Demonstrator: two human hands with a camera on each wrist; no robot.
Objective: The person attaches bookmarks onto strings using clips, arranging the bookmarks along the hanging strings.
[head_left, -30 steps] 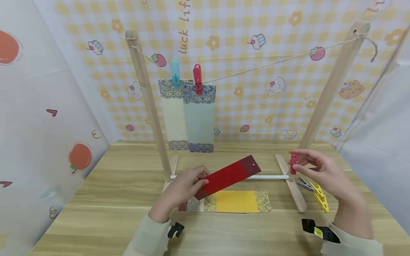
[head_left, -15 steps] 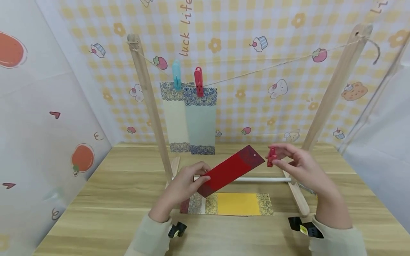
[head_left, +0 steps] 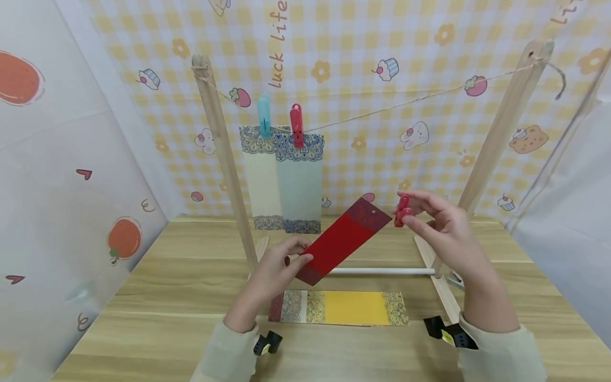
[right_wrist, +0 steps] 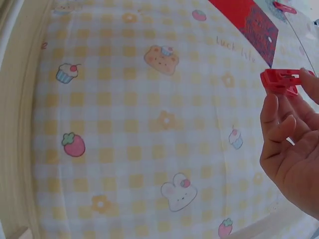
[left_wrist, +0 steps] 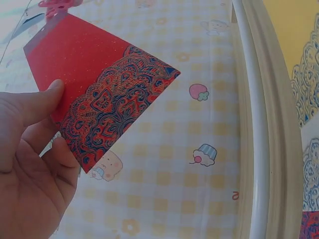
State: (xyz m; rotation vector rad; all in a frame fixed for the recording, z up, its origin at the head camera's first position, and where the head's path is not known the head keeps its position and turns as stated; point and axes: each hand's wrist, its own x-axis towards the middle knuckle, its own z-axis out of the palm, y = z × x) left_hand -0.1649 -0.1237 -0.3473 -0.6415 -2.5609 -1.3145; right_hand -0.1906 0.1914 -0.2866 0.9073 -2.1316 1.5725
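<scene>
The red card [head_left: 341,244] looks like stiff, smooth paper, its face flecked with tiny glints. The lower red peg [head_left: 402,211] is hard plastic with a slight gloss; the blue peg [head_left: 264,116] is plastic too, faintly translucent. The yellow card [head_left: 355,307] appears to be smooth printed paper. The line [head_left: 422,98] is rough, fibrous twine, and the right post [head_left: 501,122] is matt wood. The rod [head_left: 382,271] looks smooth, its material unclear. The bench [head_left: 167,286] shows a smooth wood grain; the backdrop [head_left: 363,159] resembles matt, lightly creased cloth.

Draped-off tabletop spot, room itself unclear — gingham cloth [head_left: 372,148] behind, white sheets [head_left: 43,212] flanking, wood-grain table [head_left: 343,350].
</scene>
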